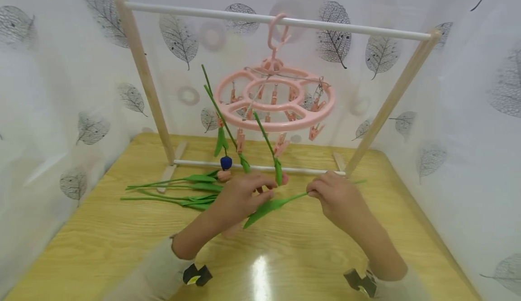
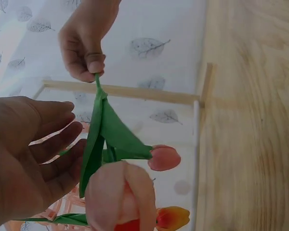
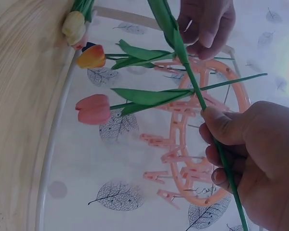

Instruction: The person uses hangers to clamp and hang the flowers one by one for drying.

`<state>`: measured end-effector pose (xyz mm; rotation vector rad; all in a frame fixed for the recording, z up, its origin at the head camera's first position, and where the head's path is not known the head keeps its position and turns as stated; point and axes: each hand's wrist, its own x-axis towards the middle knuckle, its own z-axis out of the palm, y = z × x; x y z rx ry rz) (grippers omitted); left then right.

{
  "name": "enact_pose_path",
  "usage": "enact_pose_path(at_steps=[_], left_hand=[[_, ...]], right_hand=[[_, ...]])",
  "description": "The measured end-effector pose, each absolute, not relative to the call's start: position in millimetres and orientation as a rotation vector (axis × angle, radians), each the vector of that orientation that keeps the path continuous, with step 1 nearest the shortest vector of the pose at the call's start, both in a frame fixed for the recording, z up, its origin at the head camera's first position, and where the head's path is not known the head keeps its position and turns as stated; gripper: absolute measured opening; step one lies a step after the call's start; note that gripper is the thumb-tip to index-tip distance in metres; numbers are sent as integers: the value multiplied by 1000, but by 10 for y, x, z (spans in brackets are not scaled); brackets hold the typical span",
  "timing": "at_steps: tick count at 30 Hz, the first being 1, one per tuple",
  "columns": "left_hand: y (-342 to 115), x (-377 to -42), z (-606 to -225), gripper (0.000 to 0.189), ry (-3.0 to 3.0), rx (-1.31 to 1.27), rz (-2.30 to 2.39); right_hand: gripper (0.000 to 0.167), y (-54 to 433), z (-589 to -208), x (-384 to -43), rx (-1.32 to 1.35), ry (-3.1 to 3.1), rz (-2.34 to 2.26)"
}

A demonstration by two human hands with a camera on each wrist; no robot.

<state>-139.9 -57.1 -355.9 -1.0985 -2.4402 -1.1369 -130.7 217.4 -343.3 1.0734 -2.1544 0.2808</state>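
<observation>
A: Where's the tulip [image 1: 268, 207]?

B: Pinched by its stem [image 3: 193, 84] in the right hand [image 1: 331, 192]. The left hand [image 1: 244, 194] holds nothing, its fingers relaxed beside the leaves [image 2: 118, 127].

A: Handling tips?

B: I'd pinch lightly so the stem doesn't bend, and guide the leaves with the left. Keep the blossom [image 2: 103, 197] clear of the orange tulip [image 3: 91, 57] and others clipped to the hanger [image 1: 301, 122].

A: Beyond that?

B: Loose tulips [image 1: 203, 186] lie on the table [image 1: 309, 255], left side.
</observation>
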Motion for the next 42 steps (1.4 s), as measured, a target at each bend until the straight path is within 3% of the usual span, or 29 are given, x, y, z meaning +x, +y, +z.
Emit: enact_pose_path(at_steps=[6,13,18,26,31,34,36,42], left_hand=[[-563,-1384,-3593,20,-2619,-1065,-1139],[-559,-1382,-3592,19,-2629,-1048,-1106],[-576,-1404,-3623,21,-2647,-967,-1143],[-628,-1470,-3662,24,-2549,-922,-1489],[-580,-1462,-3696,22,-2438,-907,-1790],[-527,-1452,-3739,21,-2425,-909,-1908],[-495,-1443,-3765,20,-2436,-914,-1940],[-431,-1407,-3804,19,-2472,-926,-1911]], right_hand=[[44,1975,-3320,-1306,1064,-2113,211],[8,1872,-3253,-1333,1042,-2130,150],[16,1832,-3202,-1338,1043,-2065,208],[32,1841,-3137,-1323,1003,-1597,819],[21,1851,-3194,-1307,855,-1739,1375],[27,1840,-3228,-1310,796,-1783,1703],[31,1835,-3237,-1312,777,-1804,1795],[19,1830,-3229,-1288,785,-1811,1811]])
